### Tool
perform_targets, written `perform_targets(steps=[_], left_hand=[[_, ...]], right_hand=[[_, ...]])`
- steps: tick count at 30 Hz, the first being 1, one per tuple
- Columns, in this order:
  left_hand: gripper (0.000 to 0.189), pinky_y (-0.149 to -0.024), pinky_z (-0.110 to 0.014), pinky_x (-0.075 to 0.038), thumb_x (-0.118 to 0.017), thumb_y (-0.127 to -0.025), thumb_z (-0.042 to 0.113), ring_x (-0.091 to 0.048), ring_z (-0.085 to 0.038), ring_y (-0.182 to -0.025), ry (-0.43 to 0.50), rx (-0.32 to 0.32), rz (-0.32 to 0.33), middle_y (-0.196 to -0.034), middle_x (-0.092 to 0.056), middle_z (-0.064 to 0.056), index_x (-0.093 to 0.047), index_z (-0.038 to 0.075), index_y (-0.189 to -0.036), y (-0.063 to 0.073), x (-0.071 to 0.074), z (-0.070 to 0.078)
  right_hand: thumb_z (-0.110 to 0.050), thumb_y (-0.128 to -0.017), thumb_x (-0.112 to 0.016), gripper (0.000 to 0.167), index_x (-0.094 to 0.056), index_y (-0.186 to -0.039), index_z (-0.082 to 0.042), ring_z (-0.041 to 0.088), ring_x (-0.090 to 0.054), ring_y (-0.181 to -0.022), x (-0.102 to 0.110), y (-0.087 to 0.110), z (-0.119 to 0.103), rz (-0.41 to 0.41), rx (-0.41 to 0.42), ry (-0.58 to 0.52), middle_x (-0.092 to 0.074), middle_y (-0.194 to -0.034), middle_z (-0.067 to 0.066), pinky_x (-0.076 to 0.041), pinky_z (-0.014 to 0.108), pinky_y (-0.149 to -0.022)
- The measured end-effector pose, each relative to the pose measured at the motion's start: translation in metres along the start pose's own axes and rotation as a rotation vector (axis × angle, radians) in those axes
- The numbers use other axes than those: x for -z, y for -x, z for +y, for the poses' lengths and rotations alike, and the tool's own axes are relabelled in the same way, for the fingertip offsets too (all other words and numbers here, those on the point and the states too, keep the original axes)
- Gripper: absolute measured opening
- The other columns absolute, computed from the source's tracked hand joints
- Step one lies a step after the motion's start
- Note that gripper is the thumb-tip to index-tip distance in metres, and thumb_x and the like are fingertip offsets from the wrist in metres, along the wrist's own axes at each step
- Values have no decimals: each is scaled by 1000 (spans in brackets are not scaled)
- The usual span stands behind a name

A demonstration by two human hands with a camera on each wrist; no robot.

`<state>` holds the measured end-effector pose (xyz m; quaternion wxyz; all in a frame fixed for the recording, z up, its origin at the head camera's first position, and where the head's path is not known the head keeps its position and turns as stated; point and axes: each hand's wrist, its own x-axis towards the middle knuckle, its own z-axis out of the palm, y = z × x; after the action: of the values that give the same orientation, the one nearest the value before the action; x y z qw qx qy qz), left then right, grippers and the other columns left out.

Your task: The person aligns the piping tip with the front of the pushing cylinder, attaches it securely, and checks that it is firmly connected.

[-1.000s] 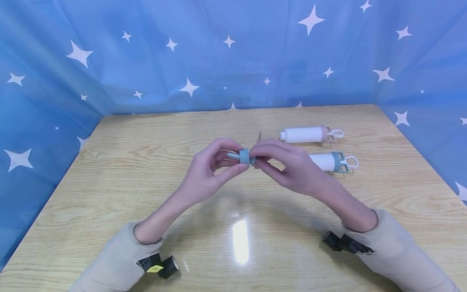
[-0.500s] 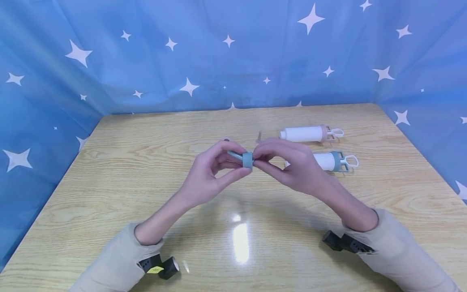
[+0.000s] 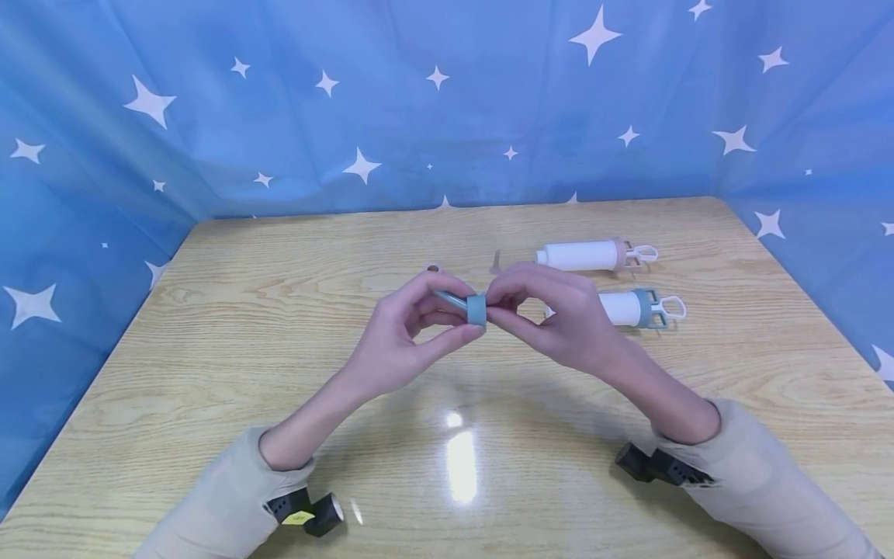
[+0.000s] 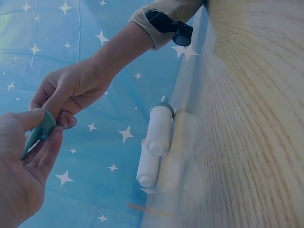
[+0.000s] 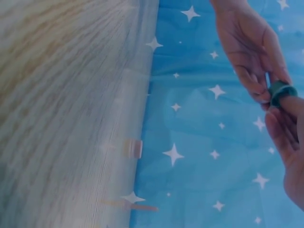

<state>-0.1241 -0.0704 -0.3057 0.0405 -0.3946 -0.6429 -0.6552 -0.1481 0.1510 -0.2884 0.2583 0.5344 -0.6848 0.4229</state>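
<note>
In the head view both hands meet above the middle of the table around a teal ring-shaped cap [image 3: 476,310] with a slim tapered spout pointing left. My left hand [image 3: 398,334] grips the cap between thumb and fingers. From the other side, my right hand [image 3: 562,318] pinches at the cap's right edge. The right wrist view shows the right thumb over the mouth of the teal cap [image 5: 280,88], with the spout on the left hand's side. Whatever sits inside the cap is hidden by the right fingertips.
Right of the hands lie a white tube with a pink collar and loop handle [image 3: 583,256] and one with a teal collar [image 3: 620,309], partly behind the right hand. A flat pinkish stick [image 3: 497,261] and a small pink cap [image 3: 434,269] lie beyond the hands.
Both hands have shifted slightly right with the cap. The teal bit showing between cap and right fingers is no longer seen, and the spout tilts more. The small pink cap has come into view.
</note>
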Motion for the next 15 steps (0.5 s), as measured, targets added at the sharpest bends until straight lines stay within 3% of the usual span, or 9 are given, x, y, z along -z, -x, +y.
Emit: perform_targets(steps=[9, 15], left_hand=[[38, -85, -42, -61, -71, -84, -18, -71, -28, -93, -8, -25, 3, -108, -65, -17, -59, -8, -119, 0, -1, -1], [39, -87, -42, -61, -72, -82, -20, -71, -27, -93, 11, -28, 14, -109, -66, -20, -59, -9, -117, 1, -2, -2]], right_hand=[[-20, -100, -66, 21, -67, -95, 1, 11, -63, -71, 0, 0, 0, 19, -3, 10, -68, -86, 5, -55, 15, -67], [-6, -94, -73, 8, -66, -95, -1, 11, -62, -72, 1, 1, 1, 9, -14, 16, -68, -86, 5, -54, 15, -67]])
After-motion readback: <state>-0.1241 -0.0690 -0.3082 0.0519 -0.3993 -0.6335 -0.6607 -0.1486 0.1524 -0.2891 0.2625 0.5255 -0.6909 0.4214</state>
